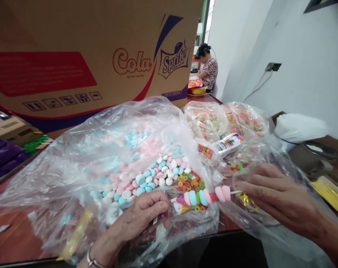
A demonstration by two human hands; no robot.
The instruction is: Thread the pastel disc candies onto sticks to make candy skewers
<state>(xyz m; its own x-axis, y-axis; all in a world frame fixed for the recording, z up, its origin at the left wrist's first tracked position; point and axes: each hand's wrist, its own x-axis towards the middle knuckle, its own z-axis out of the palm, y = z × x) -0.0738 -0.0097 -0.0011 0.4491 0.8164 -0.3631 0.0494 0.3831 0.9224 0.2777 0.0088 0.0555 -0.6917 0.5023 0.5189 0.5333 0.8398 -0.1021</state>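
My right hand [280, 197] is closed on the thin white stick [236, 192] of a marshmallow skewer [204, 197]. The skewer lies nearly level, with pink, blue, green and red pieces threaded along it. Beside its far end is a white, purple and yellow printed piece [182, 208], perhaps packaging. My left hand [142, 212] is closed, thumb pressed to the forefinger; what it pinches cannot be made out against the clear plastic. Just beyond it, pink, blue and white marshmallows [142, 180] spill from a large clear bag [82, 149]. Ring-shaped candies [190, 182] lie near the skewer.
A large cardboard box [88, 33] stands behind the bag. At the back right are bags of colourful rings [208, 121] and a stack of printed packets [229, 144]. Yellow strips [76, 232] lie front left. Another person [209, 70] sits in the background.
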